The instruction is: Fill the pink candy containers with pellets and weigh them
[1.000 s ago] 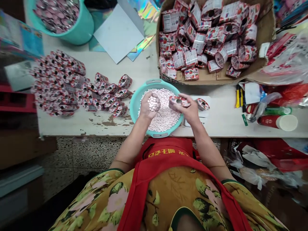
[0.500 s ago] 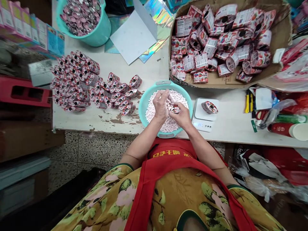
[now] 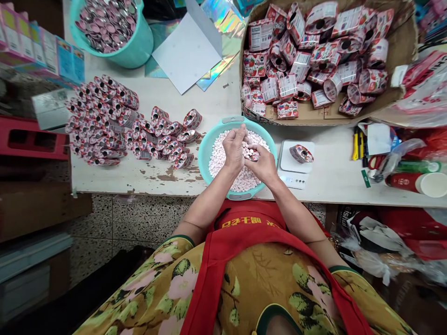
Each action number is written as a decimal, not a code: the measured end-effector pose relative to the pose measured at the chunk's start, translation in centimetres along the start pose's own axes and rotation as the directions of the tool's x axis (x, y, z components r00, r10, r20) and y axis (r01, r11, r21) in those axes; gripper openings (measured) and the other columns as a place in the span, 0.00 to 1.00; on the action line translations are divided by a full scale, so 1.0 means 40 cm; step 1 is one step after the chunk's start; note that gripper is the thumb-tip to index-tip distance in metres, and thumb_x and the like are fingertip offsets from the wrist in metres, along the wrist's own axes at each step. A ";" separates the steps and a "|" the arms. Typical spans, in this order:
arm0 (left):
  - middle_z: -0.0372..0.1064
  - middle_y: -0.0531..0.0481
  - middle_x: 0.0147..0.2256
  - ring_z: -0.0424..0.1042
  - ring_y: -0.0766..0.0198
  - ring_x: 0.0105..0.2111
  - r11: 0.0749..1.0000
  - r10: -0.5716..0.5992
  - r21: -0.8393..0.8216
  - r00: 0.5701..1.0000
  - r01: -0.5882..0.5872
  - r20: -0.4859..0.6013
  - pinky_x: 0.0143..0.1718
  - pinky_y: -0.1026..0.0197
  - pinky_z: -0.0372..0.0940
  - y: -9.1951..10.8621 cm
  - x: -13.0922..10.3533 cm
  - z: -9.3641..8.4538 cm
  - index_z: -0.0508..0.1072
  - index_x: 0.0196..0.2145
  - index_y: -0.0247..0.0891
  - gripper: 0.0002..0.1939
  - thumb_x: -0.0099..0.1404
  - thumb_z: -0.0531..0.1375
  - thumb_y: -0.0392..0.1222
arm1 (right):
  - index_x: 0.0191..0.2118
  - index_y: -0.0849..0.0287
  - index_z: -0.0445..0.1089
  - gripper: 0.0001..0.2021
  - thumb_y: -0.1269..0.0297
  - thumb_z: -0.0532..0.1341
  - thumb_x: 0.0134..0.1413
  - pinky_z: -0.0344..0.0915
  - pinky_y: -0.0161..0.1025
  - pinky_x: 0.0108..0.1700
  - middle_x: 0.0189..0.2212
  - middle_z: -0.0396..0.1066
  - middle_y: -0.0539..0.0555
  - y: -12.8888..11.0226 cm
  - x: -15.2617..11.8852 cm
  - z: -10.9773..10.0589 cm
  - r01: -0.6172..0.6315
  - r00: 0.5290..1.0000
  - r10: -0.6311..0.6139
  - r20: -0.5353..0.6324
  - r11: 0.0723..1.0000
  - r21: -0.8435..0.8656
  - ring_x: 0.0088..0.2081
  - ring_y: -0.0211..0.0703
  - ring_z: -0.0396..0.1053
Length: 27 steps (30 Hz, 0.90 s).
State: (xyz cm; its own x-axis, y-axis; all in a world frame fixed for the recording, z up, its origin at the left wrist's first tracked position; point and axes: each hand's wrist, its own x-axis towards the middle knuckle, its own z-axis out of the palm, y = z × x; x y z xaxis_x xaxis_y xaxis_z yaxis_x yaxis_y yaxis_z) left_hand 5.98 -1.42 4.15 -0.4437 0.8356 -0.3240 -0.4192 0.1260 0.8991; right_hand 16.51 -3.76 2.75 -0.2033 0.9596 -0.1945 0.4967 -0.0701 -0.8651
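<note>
A teal basin (image 3: 203, 156) full of small pale pink candies (image 3: 218, 156) stands at the table's front edge. Over it, my left hand (image 3: 234, 148) is curled around some of the candies, its fingertips pointing away from me. Touching it from the right, my right hand (image 3: 262, 164) grips a small printed package, mostly hidden by the fingers, with candies at its opening. Right of the basin, a similar package (image 3: 301, 154) lies on a white scale (image 3: 296, 174).
Many printed packages (image 3: 101, 118) stand grouped at the left. Behind them is a teal bucket (image 3: 143, 44) of pink and silver pieces. A cardboard box (image 3: 335, 118) of packages fills the back right. Markers, a cutter and a paper cup (image 3: 432, 184) lie at the right.
The whole view has shifted slightly, so the table items appear a little further left. Both hands stay together over the basin, with hardly any change in their grip.
</note>
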 end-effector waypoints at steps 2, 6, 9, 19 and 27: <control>0.59 0.57 0.21 0.63 0.73 0.21 1.000 -0.001 0.019 1.000 0.001 0.003 0.26 0.67 0.60 0.003 0.002 0.005 0.65 0.24 0.37 0.26 0.64 0.65 0.62 | 0.46 0.56 0.74 0.20 0.59 0.68 0.44 0.69 0.48 0.52 0.46 0.78 0.54 0.002 0.000 -0.002 0.001 1.000 -0.001 -0.008 1.000 0.010 0.47 0.53 0.75; 0.58 0.58 0.20 0.61 0.74 0.20 0.998 -0.053 0.024 0.999 0.053 0.009 0.23 0.68 0.57 0.013 -0.001 0.015 0.64 0.25 0.38 0.26 0.64 0.64 0.63 | 0.46 0.56 0.75 0.19 0.61 0.67 0.45 0.69 0.47 0.52 0.45 0.78 0.53 0.007 -0.003 -0.005 0.009 1.000 -0.009 -0.014 0.999 0.035 0.46 0.52 0.75; 0.54 0.60 0.18 0.58 0.74 0.16 0.995 -0.096 0.000 0.994 0.097 0.058 0.19 0.68 0.53 0.019 -0.009 0.020 0.64 0.25 0.38 0.25 0.64 0.63 0.63 | 0.46 0.55 0.75 0.20 0.60 0.67 0.44 0.69 0.47 0.51 0.44 0.79 0.53 0.011 -0.008 -0.010 0.011 1.000 -0.009 -0.028 0.999 0.053 0.44 0.52 0.75; 0.45 0.63 0.16 0.46 0.78 0.12 0.973 -0.209 -0.053 0.954 0.225 0.214 0.13 0.70 0.44 0.062 -0.034 0.054 0.63 0.24 0.38 0.23 0.65 0.66 0.55 | 0.42 0.57 0.75 0.17 0.60 0.67 0.42 0.70 0.46 0.50 0.39 0.78 0.53 0.020 -0.015 -0.020 0.045 0.996 -0.026 -0.091 0.974 0.221 0.42 0.49 0.74; 0.62 0.58 0.21 0.63 0.77 0.18 0.887 -0.454 -0.089 0.891 0.453 0.015 0.21 0.74 0.60 0.031 0.098 -0.105 0.64 0.28 0.37 0.14 0.71 0.61 0.43 | 0.46 0.56 0.75 0.24 0.56 0.73 0.40 0.71 0.45 0.53 0.44 0.78 0.53 0.087 -0.084 -0.066 -0.027 0.988 0.093 -0.121 0.887 0.462 0.45 0.48 0.75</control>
State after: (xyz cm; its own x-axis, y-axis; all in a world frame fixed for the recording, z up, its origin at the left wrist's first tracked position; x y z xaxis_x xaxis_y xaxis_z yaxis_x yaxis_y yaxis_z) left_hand 0.38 -0.23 2.76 -0.1930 0.6952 -0.6924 -0.6438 0.4429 0.6241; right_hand 21.17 -6.49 1.60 -0.0527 0.9748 -0.2169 0.0563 -0.2139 -0.9752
